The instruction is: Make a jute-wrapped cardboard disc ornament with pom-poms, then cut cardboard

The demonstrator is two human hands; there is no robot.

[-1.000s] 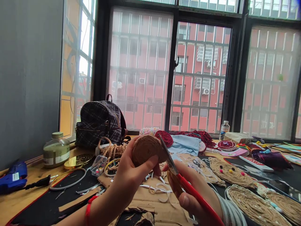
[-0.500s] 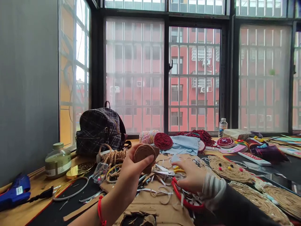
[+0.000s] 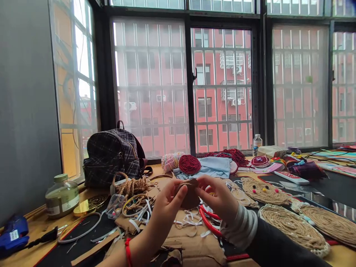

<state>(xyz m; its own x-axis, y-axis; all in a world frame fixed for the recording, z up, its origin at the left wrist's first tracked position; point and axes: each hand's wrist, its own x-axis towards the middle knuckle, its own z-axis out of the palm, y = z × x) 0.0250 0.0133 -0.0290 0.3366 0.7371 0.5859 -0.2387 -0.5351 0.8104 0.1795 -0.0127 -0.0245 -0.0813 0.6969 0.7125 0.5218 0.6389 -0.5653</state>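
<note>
Brown and small, a disc (image 3: 191,197) is held up in the lower centre of the frame, between both hands, over a cluttered table (image 3: 39,222). The left hand (image 3: 170,199), with a red string (image 3: 128,252) at its wrist, has its grip closed on the disc's left side, thumb near the upper edge. The right hand (image 3: 218,194), in a striped cuff (image 3: 246,227), has its fingertips together at the disc's upper right edge.

Below lie torn cardboard (image 3: 196,250) and white strips (image 3: 144,213); red handles (image 3: 208,224) rest just under the right hand. A bundle of rope (image 3: 135,185) sits left of the hands, in front of a plaid backpack (image 3: 111,157). A lidded jar (image 3: 61,198) and a blue glue gun (image 3: 12,237) are at the lower left. Behind the hands are a dark red yarn ball (image 3: 189,164) and pale blue cloth (image 3: 215,167). Coiled mats (image 3: 292,227) lie at the lower right.
</note>
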